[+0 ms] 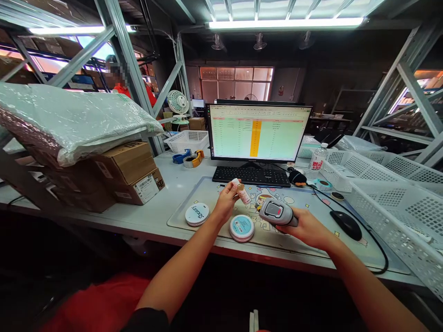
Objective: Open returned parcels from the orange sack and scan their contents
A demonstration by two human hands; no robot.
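Note:
My left hand [226, 201] is closed around a small pink bottle with a white cap [242, 191], held tilted above the desk mat [207, 193]. My right hand [306, 226] grips a grey handheld barcode scanner [275, 212] whose head is turned toward the bottle, a short gap apart. Below the hands, two round tins lie on the mat: a white one [197, 214] at the left and a pink one with a blue label [242, 228] just under the bottle.
A monitor [258, 132] showing a spreadsheet, a black keyboard [251, 176] and a black mouse [346, 224] sit behind and right. White mesh baskets [391, 203] line the right side. Cardboard boxes [133, 173] under a wrapped parcel [69, 120] fill the left. A person in red stands behind the shelving.

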